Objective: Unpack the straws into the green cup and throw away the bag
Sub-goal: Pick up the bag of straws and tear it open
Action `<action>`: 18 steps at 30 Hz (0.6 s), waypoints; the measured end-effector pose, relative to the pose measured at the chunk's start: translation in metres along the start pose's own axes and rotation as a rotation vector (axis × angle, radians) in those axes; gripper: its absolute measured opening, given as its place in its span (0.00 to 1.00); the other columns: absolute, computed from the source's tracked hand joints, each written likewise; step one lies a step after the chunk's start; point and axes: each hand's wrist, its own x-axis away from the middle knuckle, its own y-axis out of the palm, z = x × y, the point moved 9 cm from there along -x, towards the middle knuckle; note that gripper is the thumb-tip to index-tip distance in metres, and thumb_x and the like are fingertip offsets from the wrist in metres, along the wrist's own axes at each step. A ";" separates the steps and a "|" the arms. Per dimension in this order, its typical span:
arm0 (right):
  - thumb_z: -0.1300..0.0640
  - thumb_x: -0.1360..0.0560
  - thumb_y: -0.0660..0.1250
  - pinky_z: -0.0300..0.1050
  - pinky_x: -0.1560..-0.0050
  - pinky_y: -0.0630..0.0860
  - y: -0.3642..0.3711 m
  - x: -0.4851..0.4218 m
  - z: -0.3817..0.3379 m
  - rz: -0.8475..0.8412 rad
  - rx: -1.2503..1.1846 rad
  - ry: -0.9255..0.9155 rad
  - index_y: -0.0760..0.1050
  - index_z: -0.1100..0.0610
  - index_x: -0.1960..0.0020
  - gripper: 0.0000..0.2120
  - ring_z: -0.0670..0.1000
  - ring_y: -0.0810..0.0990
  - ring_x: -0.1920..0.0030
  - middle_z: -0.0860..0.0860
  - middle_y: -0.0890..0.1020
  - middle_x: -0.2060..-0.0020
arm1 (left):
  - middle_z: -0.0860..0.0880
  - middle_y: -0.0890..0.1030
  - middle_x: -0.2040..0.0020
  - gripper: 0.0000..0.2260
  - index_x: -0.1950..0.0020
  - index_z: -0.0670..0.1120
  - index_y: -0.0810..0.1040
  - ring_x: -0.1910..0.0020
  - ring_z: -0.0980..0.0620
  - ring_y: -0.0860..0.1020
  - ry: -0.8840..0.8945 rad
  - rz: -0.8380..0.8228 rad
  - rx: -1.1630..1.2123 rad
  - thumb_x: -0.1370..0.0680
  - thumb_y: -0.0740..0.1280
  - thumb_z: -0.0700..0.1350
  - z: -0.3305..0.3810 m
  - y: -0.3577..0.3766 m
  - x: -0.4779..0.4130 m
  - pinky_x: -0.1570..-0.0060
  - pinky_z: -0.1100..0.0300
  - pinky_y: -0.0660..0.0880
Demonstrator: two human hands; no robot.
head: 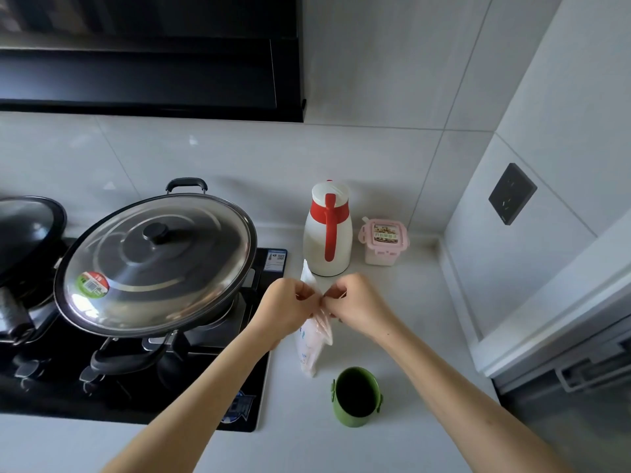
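A clear plastic bag of pale pink straws (312,346) stands upright over the white counter, held between both hands. My left hand (288,307) pinches the bag's upper part from the left. My right hand (355,303) pinches it from the right, fingertips almost meeting those of the left hand. The bag's top corner sticks up behind the hands. The green cup (355,397) stands upright and dark inside on the counter, just below and to the right of the bag.
A white and red thermos jug (327,230) and a small pink lidded container (384,242) stand behind the hands. A large lidded wok (157,261) sits on the black stove (239,397) to the left. A tiled wall with a dark socket (512,194) rises at right.
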 end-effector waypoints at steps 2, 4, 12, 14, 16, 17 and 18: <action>0.58 0.37 0.65 0.46 0.66 0.65 -0.001 -0.002 -0.003 -0.003 0.108 -0.043 0.76 0.70 0.65 0.14 0.50 0.68 0.68 0.68 0.80 0.65 | 0.41 0.83 0.65 0.10 0.68 0.43 0.79 0.62 0.40 0.81 0.016 -0.001 -0.044 0.27 0.66 0.39 0.005 0.000 0.001 0.59 0.50 0.77; 0.60 0.35 0.67 0.46 0.66 0.63 -0.003 -0.002 -0.004 0.004 0.173 -0.052 0.76 0.70 0.65 0.11 0.50 0.66 0.68 0.66 0.77 0.70 | 0.40 0.83 0.66 0.12 0.71 0.45 0.77 0.61 0.38 0.81 0.007 -0.012 -0.040 0.27 0.66 0.37 0.005 0.001 0.001 0.59 0.49 0.77; 0.62 0.31 0.65 0.44 0.72 0.59 -0.030 0.013 -0.013 0.228 0.386 -0.081 0.67 0.61 0.71 0.12 0.55 0.67 0.67 0.58 0.74 0.70 | 0.42 0.71 0.72 0.12 0.70 0.33 0.72 0.73 0.49 0.65 0.148 0.087 -0.214 0.31 0.69 0.38 0.018 -0.003 0.005 0.77 0.65 0.59; 0.61 0.30 0.66 0.39 0.74 0.57 -0.048 0.012 -0.006 0.310 0.415 -0.071 0.63 0.57 0.71 0.15 0.54 0.68 0.68 0.52 0.71 0.72 | 0.43 0.73 0.72 0.11 0.69 0.35 0.74 0.74 0.51 0.66 0.188 0.107 -0.305 0.32 0.70 0.41 0.021 -0.015 0.006 0.77 0.66 0.59; 0.61 0.30 0.67 0.40 0.73 0.59 -0.058 0.011 0.001 0.335 0.374 -0.058 0.63 0.56 0.71 0.15 0.52 0.68 0.70 0.50 0.69 0.74 | 0.45 0.76 0.69 0.09 0.68 0.38 0.76 0.73 0.54 0.69 0.215 0.071 -0.403 0.31 0.71 0.42 0.023 -0.022 0.006 0.75 0.65 0.63; 0.61 0.31 0.68 0.41 0.73 0.61 -0.057 0.010 0.002 0.320 0.338 -0.054 0.64 0.56 0.71 0.15 0.52 0.69 0.71 0.50 0.71 0.75 | 0.46 0.77 0.67 0.09 0.68 0.40 0.76 0.72 0.55 0.69 0.239 0.048 -0.441 0.31 0.71 0.43 0.025 -0.022 0.005 0.74 0.65 0.65; 0.61 0.30 0.68 0.42 0.72 0.65 -0.054 0.010 0.003 0.299 0.293 -0.049 0.65 0.57 0.71 0.15 0.53 0.72 0.71 0.52 0.74 0.74 | 0.46 0.76 0.65 0.09 0.68 0.41 0.75 0.70 0.56 0.70 0.267 0.028 -0.463 0.31 0.71 0.43 0.026 -0.020 0.003 0.72 0.65 0.66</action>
